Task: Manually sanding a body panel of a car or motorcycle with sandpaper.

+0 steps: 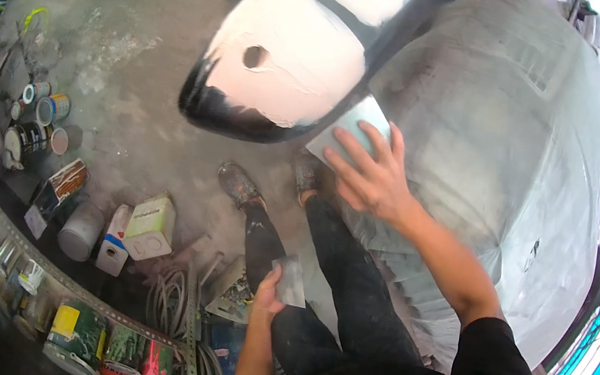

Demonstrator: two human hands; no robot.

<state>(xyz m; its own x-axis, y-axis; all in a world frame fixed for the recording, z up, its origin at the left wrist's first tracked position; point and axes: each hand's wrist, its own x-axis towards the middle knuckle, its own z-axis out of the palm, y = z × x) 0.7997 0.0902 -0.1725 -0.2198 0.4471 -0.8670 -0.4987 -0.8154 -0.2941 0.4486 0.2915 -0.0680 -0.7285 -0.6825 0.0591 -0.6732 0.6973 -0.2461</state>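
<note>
Grey concrete floor (129, 74), stained and patchy, beneath a black panel (281, 59) with white coating; gripped in right hand (373, 174), fingers splayed across its face, pale flat plate (343, 130) near the panel's lower edge. Pinched in left hand (268, 292), smaller grey plate (292, 282) before the leg; both probably light, thin, slightly springy, best held by the back edge. Off left, blue-and-yellow can (55, 108), lime-and-white tin (151, 228), green-and-yellow can (76, 334), contents impossible to tell.
</note>
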